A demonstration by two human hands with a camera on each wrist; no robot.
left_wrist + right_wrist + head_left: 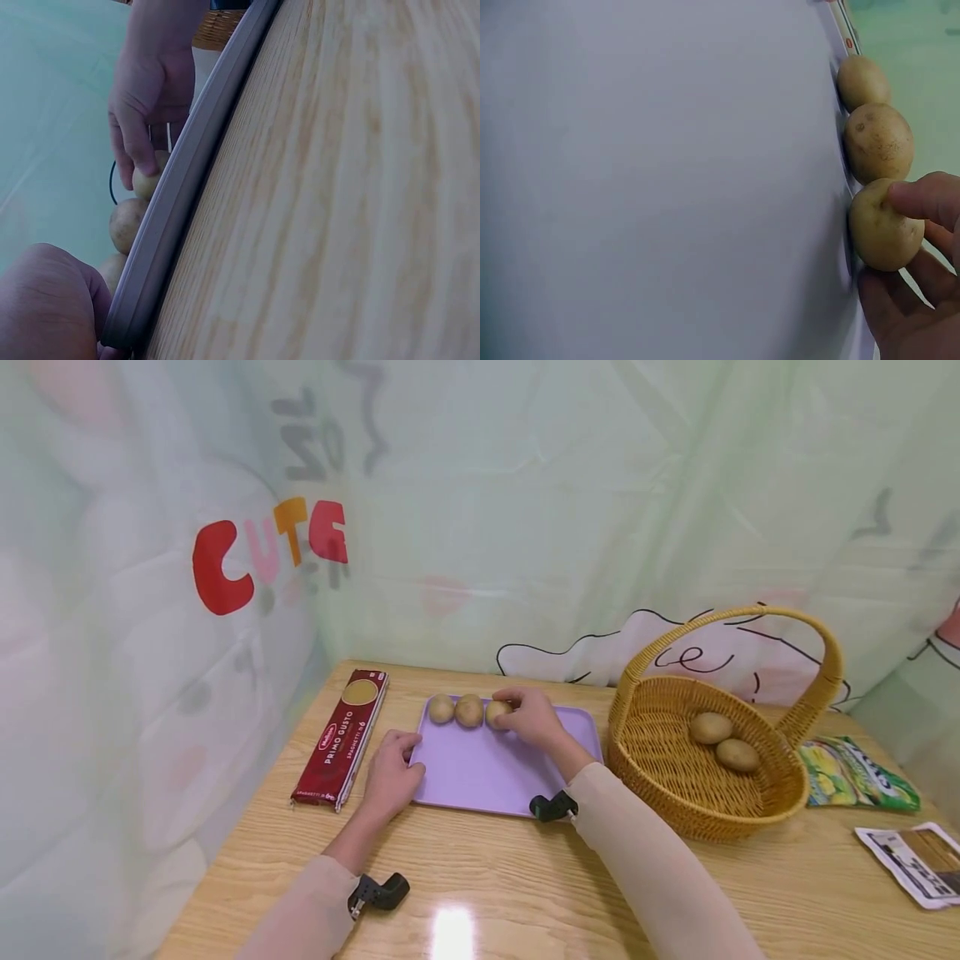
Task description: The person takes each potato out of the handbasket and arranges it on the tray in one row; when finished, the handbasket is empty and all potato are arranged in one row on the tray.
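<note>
A light purple tray (480,768) lies on the wooden table, with three potatoes in a row along its far edge. My right hand (531,720) pinches the rightmost potato (881,225) between thumb and fingers. That potato sits against the middle potato (879,142), and beyond it is the left potato (863,81). At the tray's left edge my left hand (393,770) grips the rim, thumb and fingers about it. The left wrist view shows this hand (46,304) at the tray's side wall (191,157), its fingertips partly hidden.
A wicker basket (708,810) with a tall handle stands right of the tray, holding two potatoes (723,742). Left of the tray lies a red spaghetti pack (341,739). A green and yellow packet (858,774) and a white-edged pouch (915,864) lie at the far right.
</note>
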